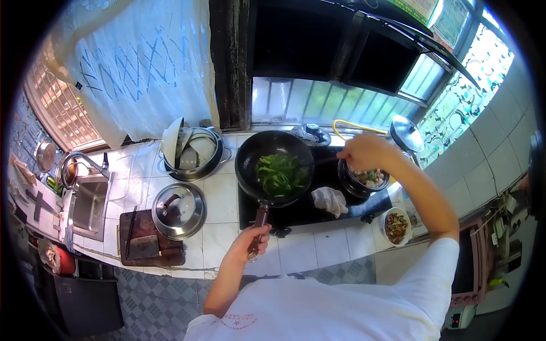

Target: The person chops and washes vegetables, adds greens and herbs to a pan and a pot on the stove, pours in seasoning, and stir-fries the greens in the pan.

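A dark wok (244, 165) sits on the stove at the middle of the view, with green leafy vegetables (280, 175) in it. My left hand (253, 241) is wrapped round the wok's brown handle (262, 216). Over the black pot (348, 181) at the right, my right hand (367, 152) is closed, its fingers pinched together. Something dark and thin seems to run from its fingers toward the wok's right rim; I cannot make out what it is. Pale and green food (372, 178) shows inside the pot. A crumpled white cloth (330, 202) lies between wok and pot.
Left of the stove are a steel pot with stacked dishes (196, 150), a steel lid (193, 213), and a cutting board (128, 221) bearing a cleaver (143, 247). A bowl of cooked food (396, 226) stands at the right. Farther left is a sink (89, 204).
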The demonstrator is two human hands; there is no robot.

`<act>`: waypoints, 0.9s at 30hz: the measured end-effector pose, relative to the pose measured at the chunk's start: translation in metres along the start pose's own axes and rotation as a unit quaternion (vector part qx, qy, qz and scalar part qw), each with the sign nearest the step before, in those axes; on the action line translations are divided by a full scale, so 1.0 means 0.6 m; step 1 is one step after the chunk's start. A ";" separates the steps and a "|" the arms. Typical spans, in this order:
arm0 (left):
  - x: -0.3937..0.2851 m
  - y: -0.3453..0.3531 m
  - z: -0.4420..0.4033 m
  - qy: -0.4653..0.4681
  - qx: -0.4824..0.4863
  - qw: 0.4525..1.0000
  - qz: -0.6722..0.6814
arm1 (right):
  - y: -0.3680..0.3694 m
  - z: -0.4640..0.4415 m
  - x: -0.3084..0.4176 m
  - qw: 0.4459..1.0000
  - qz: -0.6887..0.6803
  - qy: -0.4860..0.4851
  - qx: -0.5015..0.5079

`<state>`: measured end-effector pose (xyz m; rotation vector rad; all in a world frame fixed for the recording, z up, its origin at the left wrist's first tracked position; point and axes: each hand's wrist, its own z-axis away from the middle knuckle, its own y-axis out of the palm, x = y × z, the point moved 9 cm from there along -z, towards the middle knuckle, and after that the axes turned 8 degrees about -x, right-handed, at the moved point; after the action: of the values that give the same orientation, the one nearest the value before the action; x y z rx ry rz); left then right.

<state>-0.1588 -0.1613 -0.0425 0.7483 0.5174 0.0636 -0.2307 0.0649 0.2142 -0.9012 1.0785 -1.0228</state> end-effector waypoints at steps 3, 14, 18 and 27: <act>0.013 0.017 -0.001 -0.008 0.006 1.000 0.010 | 0.068 0.003 0.025 0.999 -0.044 -0.021 0.020; 0.025 0.034 -0.003 0.010 -0.005 1.000 0.014 | 0.121 -0.028 0.049 0.978 -0.162 0.056 -0.121; 0.024 0.028 -0.006 0.021 -0.017 1.000 0.000 | 0.235 -0.108 0.019 0.965 -0.177 0.117 -0.152; -0.001 0.012 0.005 0.004 0.024 1.000 -0.001 | 0.230 -0.072 0.028 0.838 -0.500 0.128 0.179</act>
<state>-0.1568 -0.1581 -0.0356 0.7944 0.5283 0.0522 -0.2418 0.0843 0.0707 -1.0357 0.5267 -2.1875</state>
